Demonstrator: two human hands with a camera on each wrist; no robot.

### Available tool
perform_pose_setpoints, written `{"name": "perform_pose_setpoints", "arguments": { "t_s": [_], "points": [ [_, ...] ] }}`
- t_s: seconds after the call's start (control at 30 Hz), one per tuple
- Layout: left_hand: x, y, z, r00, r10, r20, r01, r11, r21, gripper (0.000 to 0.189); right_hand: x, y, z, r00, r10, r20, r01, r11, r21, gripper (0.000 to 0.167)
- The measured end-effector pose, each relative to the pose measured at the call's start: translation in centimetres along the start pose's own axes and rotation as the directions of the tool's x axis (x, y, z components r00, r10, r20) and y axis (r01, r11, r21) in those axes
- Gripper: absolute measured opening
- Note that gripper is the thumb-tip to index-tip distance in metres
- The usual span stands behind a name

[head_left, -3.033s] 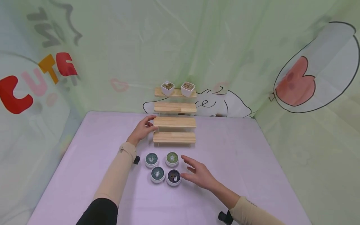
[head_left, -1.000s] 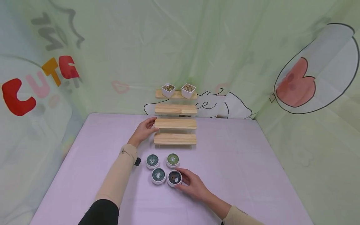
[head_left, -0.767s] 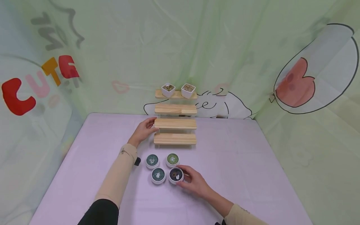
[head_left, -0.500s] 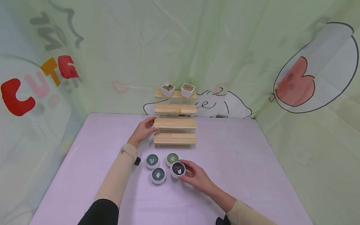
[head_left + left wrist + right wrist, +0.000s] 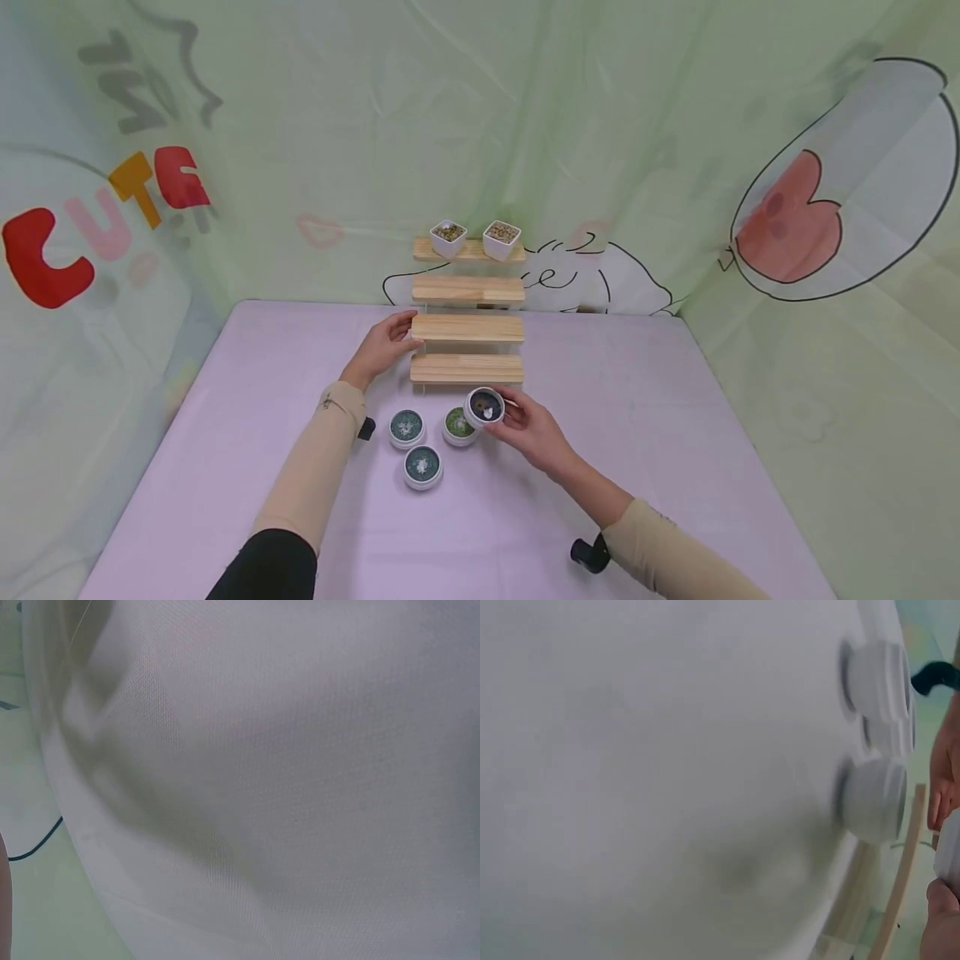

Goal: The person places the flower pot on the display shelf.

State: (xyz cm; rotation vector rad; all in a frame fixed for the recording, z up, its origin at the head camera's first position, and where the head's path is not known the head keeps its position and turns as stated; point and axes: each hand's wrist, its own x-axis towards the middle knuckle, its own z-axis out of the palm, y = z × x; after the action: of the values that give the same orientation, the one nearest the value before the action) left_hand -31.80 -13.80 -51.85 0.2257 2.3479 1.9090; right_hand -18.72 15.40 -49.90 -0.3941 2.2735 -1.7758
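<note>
In the head view, my right hand [image 5: 536, 433] grips a small white round pot [image 5: 484, 407] with a dark filling and a pale speck, thumb and fingers at its right side. It is raised off the table and overlaps the pot with green filling [image 5: 458, 427]. The right wrist view shows the held pot [image 5: 950, 851] at its right edge. My left hand [image 5: 381, 348] holds the left side of a four-tier wooden display stand [image 5: 467, 328], thumb in front and fingers behind. The left wrist view shows mostly cloth, with the stand hidden.
Two pots with blue-green filling, one farther [image 5: 406, 427] and one nearer [image 5: 422, 465], stand on the lilac-covered table [image 5: 637, 417]. On the stand's top tier are two square white pots of granules, left [image 5: 447, 239] and right [image 5: 500, 240]. A printed curtain [image 5: 360, 167] rises behind.
The right hand has taken hold of the dark-filled pot, lifted it and carried it forward towards the stand. The left hand has closed in on the stand's side and stayed there.
</note>
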Motion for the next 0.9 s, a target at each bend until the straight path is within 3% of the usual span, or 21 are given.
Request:
{"name": "perform_pose_setpoints", "arguments": {
  "t_s": [0.43, 0.9],
  "points": [
    [-0.2, 0.2, 0.1, 1.0, -0.019, -0.009, 0.019, 1.0, 0.012, 0.067, 4.4, -2.3, -2.7, 0.991, 0.031, -0.132, -0.029, 0.999, 0.016, 0.062],
    [0.1, -0.2, 0.0, 1.0, -0.018, -0.003, 0.018, 1.0, 0.01, 0.067, 7.2, -4.3, -2.6, 0.984, -0.004, -0.178, 0.017, 0.997, 0.073, 0.061]
  ]
}}
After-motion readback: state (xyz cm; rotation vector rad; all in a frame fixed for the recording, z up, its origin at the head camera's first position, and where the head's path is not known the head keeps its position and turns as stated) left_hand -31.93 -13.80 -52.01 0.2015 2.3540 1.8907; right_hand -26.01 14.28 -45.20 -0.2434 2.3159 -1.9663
